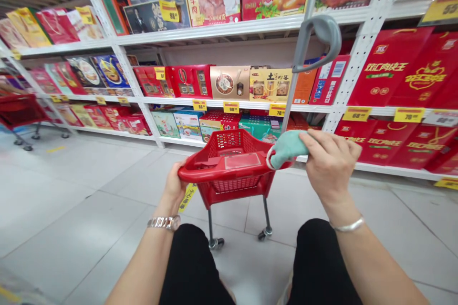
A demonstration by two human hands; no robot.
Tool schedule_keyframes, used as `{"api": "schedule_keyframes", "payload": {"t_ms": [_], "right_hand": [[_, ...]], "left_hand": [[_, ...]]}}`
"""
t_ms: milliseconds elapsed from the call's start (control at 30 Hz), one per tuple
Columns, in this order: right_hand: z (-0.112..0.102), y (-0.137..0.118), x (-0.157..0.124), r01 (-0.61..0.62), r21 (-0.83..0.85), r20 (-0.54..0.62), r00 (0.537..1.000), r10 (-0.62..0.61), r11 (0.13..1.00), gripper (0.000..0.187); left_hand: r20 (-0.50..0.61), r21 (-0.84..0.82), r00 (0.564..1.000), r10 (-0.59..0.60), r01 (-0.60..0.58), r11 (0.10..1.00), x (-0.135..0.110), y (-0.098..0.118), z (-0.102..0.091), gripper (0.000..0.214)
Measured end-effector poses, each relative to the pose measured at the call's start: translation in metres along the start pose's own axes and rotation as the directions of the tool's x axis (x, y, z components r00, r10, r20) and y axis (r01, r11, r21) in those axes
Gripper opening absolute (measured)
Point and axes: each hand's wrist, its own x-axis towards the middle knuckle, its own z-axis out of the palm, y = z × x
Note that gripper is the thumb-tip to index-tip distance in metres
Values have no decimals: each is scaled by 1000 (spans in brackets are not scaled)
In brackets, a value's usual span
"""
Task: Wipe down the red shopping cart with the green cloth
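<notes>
A small red plastic shopping cart stands on the floor between my knees, its handle towards me. Around the left end of the handle, my left hand is closed. My right hand pinches a teal-green cloth with a pale edge. That edge rests against the right corner of the handle; whether it wraps around it I cannot tell. Behind the cloth rises a grey pole with a curved grey holder, near the cart's right side. The pole's foot is hidden.
White metal shelves run across the front, stocked with boxed foods and yellow price tags. Large red gift boxes fill the right side. Another red cart stands far left. Grey tiles cover the floor, with a yellow sticker.
</notes>
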Motion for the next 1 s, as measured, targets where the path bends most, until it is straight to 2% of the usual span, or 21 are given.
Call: {"api": "schedule_keyframes", "payload": {"t_ms": [100, 167, 233, 333, 433, 633, 800, 1000], "right_hand": [[14, -11, 5, 72, 34, 3, 997, -72, 997, 33], [28, -29, 1, 145, 122, 65, 986, -154, 982, 32], [41, -52, -7, 168, 217, 118, 973, -197, 962, 33], [46, -80, -20, 101, 300, 166, 974, -156, 949, 40], [38, -93, -24, 35, 340, 233, 965, -120, 940, 49], [22, -83, -25, 54, 383, 344, 918, -197, 922, 65], [37, -60, -31, 35, 376, 359, 916, -180, 926, 71], [52, -44, -34, 20, 488, 331, 921, -206, 872, 64]], "left_hand": [[-7, 9, 1000, -14, 14, 1000, -2, 1, 1, 16], [-15, 20, 1000, -20, 20, 1000, -2, 2, 1, 16], [-21, 32, 1000, -23, 24, 999, -3, 2, -1, 16], [-18, 45, 1000, -25, 26, 999, -3, 1, -4, 18], [-8, 53, 1000, -20, 20, 998, -3, 0, -7, 20], [6, 57, 1000, -11, 11, 998, -3, 2, -8, 20], [16, 53, 1000, -16, 15, 998, -3, 2, -5, 22], [18, 42, 1000, 6, -7, 999, -7, 1, -3, 20]]}}
